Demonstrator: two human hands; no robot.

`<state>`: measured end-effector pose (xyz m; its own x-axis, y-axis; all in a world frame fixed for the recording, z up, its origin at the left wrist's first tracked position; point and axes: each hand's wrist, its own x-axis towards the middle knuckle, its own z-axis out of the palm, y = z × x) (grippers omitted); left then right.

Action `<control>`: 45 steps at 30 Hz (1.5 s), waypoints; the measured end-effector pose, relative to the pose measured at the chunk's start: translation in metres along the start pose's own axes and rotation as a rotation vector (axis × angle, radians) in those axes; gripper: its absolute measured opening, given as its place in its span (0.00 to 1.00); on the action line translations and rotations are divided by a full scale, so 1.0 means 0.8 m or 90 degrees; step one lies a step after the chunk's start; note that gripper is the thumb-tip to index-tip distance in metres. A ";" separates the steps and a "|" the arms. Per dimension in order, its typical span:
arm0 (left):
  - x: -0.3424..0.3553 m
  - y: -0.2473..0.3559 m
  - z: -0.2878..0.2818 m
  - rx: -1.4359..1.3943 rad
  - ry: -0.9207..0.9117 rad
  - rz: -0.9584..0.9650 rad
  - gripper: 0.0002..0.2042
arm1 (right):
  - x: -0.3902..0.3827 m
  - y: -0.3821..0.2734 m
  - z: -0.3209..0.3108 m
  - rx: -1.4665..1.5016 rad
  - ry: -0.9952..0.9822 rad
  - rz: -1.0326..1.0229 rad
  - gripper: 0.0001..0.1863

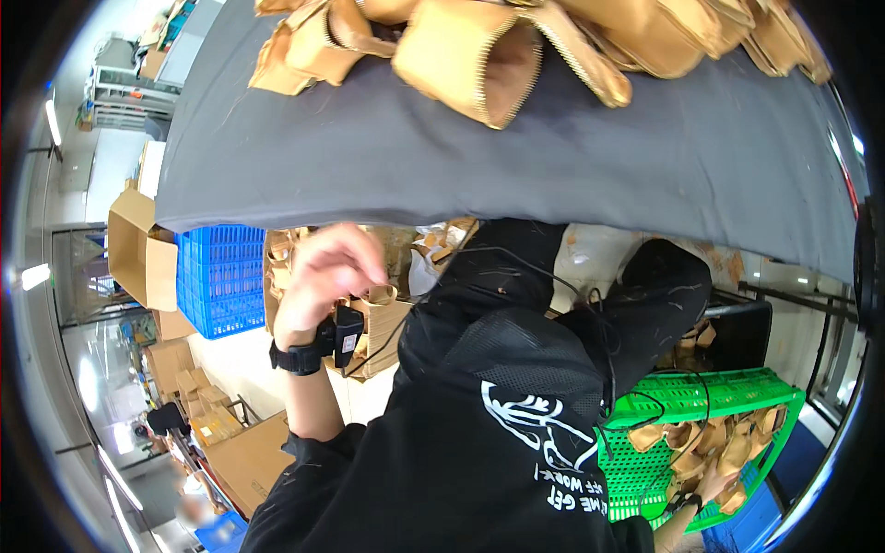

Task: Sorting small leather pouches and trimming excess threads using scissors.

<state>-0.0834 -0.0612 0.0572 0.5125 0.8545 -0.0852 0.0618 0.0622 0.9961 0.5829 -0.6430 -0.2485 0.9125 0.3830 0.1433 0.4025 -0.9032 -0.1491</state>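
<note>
Tan pieces [735, 452] lie in the green crate [737, 383], lower right; I can't tell if my right hand [717, 483] grips one. Lifting could snag the cable [707, 397]. Left hand [334, 267]: half-curled, seemingly empty.

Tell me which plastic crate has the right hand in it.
The green crate, low on the right: the right hand is among its tan pieces. The blue crate at left has no hand in it.

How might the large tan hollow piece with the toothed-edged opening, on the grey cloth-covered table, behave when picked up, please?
The tan hollow piece probably feels light for its size, since its open end shows a thin rim. It likely holds its shape, as that end stands open.
</note>
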 end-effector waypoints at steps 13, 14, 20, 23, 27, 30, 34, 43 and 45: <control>-0.143 -0.367 -0.118 0.071 0.241 -0.474 0.10 | 0.089 -0.185 -0.114 -0.044 -0.057 -0.188 0.42; -0.131 -0.383 -0.114 0.205 0.264 -0.398 0.10 | 0.073 -0.204 -0.122 -0.023 -0.046 -0.175 0.41; -0.037 -0.473 -0.079 0.686 0.153 -0.535 0.18 | 0.046 -0.332 -0.186 -0.014 -0.059 -0.131 0.40; -0.027 -0.487 -0.076 0.716 0.110 -0.429 0.19 | 0.030 -0.350 -0.219 0.022 -0.024 -0.168 0.35; -0.040 -0.499 -0.083 0.778 0.068 -0.288 0.19 | 0.013 -0.335 -0.245 0.105 0.016 -0.150 0.33; -0.040 -0.503 -0.089 0.815 0.029 -0.191 0.20 | 0.028 -0.300 -0.259 0.208 0.037 -0.121 0.32; -0.044 -0.504 -0.103 0.859 -0.022 -0.107 0.21 | 0.047 -0.217 -0.275 0.332 0.034 -0.109 0.32; -0.015 -0.368 -0.120 0.891 -0.079 -0.195 0.18 | 0.100 -0.282 -0.312 0.624 -0.022 -0.139 0.31; -0.039 -0.284 -0.135 0.775 -0.070 -0.316 0.16 | 0.076 -0.488 -0.335 0.701 -0.042 -0.155 0.31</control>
<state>-0.2059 -0.0466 -0.1645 0.2749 0.8254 -0.4930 0.9586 -0.1957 0.2070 0.4616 -0.3194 0.0806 0.7900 0.5648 0.2386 0.3847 -0.1535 -0.9102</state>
